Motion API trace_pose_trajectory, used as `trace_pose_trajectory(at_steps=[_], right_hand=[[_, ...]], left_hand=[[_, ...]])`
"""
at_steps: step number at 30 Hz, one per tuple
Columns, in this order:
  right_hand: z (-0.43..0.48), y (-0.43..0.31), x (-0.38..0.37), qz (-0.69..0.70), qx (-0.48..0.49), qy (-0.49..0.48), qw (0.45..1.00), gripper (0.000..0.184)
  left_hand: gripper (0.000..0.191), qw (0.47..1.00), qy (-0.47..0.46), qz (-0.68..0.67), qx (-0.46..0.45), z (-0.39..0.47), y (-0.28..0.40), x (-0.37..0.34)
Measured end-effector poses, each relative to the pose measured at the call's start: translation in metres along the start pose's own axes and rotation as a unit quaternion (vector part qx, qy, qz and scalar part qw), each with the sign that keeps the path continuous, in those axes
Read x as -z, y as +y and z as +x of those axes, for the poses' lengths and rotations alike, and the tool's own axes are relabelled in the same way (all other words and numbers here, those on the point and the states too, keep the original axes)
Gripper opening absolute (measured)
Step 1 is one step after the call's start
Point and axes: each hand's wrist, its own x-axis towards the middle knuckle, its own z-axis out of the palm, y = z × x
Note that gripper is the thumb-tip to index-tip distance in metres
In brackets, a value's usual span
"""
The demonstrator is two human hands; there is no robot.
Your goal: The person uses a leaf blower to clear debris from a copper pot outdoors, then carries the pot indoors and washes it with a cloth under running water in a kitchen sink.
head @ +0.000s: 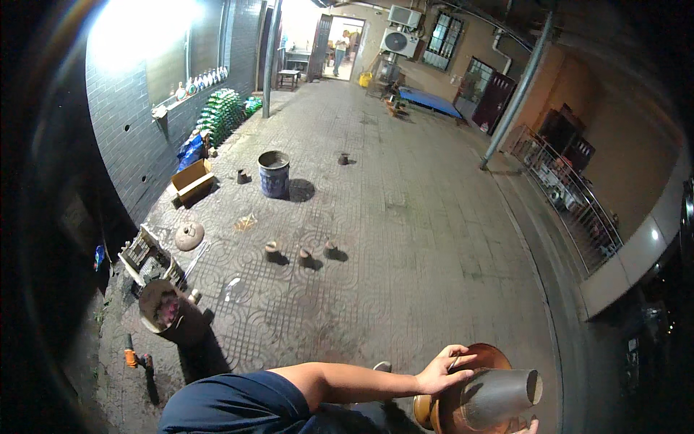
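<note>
My left hand [442, 374] grips the rim of a copper-coloured hot pot [490, 355], with the thumb reaching toward its middle. The pot is tilted on its side at the lower right. A grey tapered metal chimney [496, 399] rises from its centre, open end facing right. Of my right hand [525, 427] only some fingers show, at the pot's lower edge by the frame's bottom; the rest is out of frame. A rounded yellowish base [425, 409] sits on the pot's left side.
A metal drum [187, 323] holds glowing coals; beside it are a basket [149, 260] and an orange-and-black tool [133, 358]. Several small tapered pieces [305, 257] stand on the paving. Farther off are a bucket [275, 182], a cardboard box [194, 179] and a person [340, 51] in a doorway.
</note>
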Motion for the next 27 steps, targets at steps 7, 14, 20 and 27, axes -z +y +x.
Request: trace_pose_trajectory(at_steps=[7, 14, 20, 27], right_hand=[[0.2, 0.055, -0.209, -0.019, -0.071, -0.086, 0.994, 0.053], [0.332, 0.119, -0.441, -0.05, -0.085, -0.122, 0.988, 0.051], [0.395, 0.154, -0.611, -0.068, -0.058, -0.133, 0.987, 0.042], [0.481, 0.227, -0.848, -0.054, -0.043, -0.134, 0.989, 0.032]], left_hand=[[0.054, 0.977, -0.013, -0.041, 0.209, 0.178, -0.051, 0.162], [0.062, 0.917, 0.009, -0.168, 0.362, 0.366, -0.036, 0.31], [0.055, 0.93, -0.048, -0.146, 0.334, 0.531, -0.072, 0.433], [0.052, 0.911, -0.028, -0.162, 0.379, 0.719, -0.112, 0.586]])
